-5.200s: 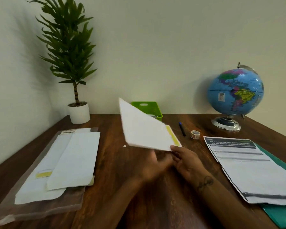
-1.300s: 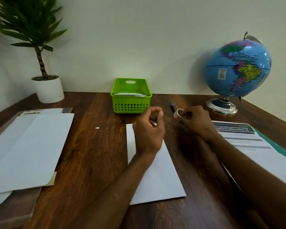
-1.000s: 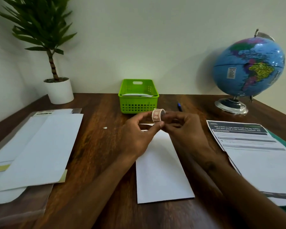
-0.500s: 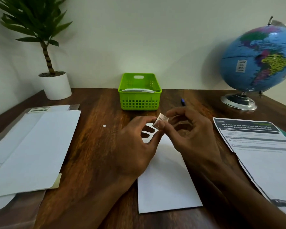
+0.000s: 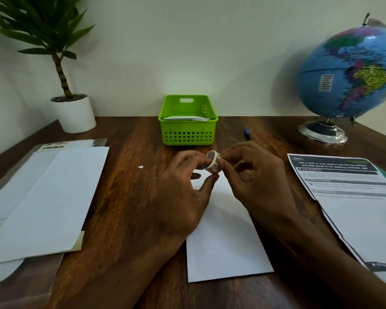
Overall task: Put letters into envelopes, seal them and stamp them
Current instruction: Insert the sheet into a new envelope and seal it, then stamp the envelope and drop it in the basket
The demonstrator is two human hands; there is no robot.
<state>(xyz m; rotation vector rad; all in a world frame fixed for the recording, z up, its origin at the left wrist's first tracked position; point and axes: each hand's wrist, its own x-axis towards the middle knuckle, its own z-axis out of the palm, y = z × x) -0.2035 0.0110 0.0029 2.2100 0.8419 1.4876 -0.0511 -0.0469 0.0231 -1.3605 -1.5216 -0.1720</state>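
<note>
A white envelope (image 5: 225, 237) lies flat on the wooden desk in front of me, its far end hidden under my hands. Above that end my left hand (image 5: 185, 192) grips a small roll of stamp tape (image 5: 213, 164) between thumb and fingers. My right hand (image 5: 252, 175) pinches at the roll's upper edge with thumb and forefinger. A stack of blank envelopes (image 5: 47, 197), some with yellow seal strips, lies on a clear sleeve at the left. White paper shows inside the green basket (image 5: 187, 132) at the back middle.
A printed instruction sheet (image 5: 348, 197) on a green folder lies at the right. A globe (image 5: 352, 72) stands back right, a potted plant (image 5: 73, 112) back left. A blue pen (image 5: 247, 133) lies behind my hands. A tiny paper scrap (image 5: 140, 167) sits on the wood.
The envelope went from held in the air to flat on the desk. My right hand fetched the roll from beside the pen; both hands now work it over the envelope.
</note>
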